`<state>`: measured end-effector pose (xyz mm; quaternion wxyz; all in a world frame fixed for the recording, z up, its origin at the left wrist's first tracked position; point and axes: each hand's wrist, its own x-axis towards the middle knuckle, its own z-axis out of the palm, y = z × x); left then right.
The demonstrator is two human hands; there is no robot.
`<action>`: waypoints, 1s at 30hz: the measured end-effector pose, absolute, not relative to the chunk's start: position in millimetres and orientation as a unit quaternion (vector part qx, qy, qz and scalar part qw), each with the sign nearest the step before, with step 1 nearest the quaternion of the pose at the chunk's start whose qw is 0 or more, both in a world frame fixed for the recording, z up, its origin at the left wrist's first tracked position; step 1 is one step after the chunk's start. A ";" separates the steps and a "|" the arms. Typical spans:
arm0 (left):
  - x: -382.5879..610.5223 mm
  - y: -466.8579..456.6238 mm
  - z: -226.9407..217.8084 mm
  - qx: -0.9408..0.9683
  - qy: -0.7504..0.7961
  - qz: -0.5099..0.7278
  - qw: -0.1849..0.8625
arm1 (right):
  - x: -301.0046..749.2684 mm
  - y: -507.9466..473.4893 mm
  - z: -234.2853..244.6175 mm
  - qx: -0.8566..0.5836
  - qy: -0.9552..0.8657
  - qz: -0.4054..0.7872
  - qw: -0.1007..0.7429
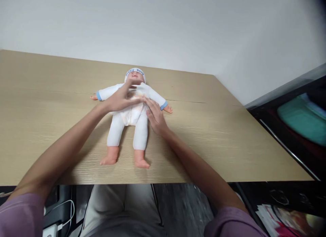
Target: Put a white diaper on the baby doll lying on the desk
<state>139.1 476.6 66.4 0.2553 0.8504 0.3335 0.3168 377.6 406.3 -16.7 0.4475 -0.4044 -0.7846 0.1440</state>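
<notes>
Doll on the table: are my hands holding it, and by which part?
No closed grip shows. The left hand lies on the chest of the doll, the right hand against its waist, fingers flat; it rests on the table.

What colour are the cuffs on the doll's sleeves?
Light blue cuffs on a white suit, clearest in the head view.

A wooden table (229, 145) meets a white wall (163, 26); a teal object (303, 118) sits right.

On the doll (132, 117), just above the frame's centre, the white hat (135, 72) carries blue letters along its band; blurred, they seem to read "Happy Baby". Nothing else is legible.
</notes>
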 end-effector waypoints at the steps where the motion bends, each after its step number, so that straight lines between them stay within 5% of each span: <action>1: 126.4 475.0 65.6 0.835 0.345 0.349 0.248 | 379.3 405.2 -15.9 -0.407 -0.781 0.151 0.449; 4: 83.8 470.3 51.3 0.784 0.446 0.398 0.168 | 381.4 399.1 -8.5 -0.422 -0.761 0.154 0.468; 9: 33.4 460.9 10.3 0.764 0.558 0.298 0.124 | 366.7 399.3 20.8 -0.424 -0.745 0.112 0.502; 14: 32.3 460.9 -5.4 0.772 0.596 0.195 0.106 | 329.1 430.7 51.7 -0.407 -0.800 0.094 0.430; 18: 27.9 469.8 7.7 0.752 0.614 0.155 0.184 | 304.6 458.9 58.2 -0.398 -0.845 0.090 0.345; 22: 18.5 475.3 28.9 0.728 0.571 0.250 0.286 | 297.4 472.9 52.4 -0.421 -0.860 0.100 0.271; 30: 84.5 481.1 48.0 0.705 0.505 0.330 0.372 | 293.2 479.4 37.2 -0.440 -0.848 0.101 0.277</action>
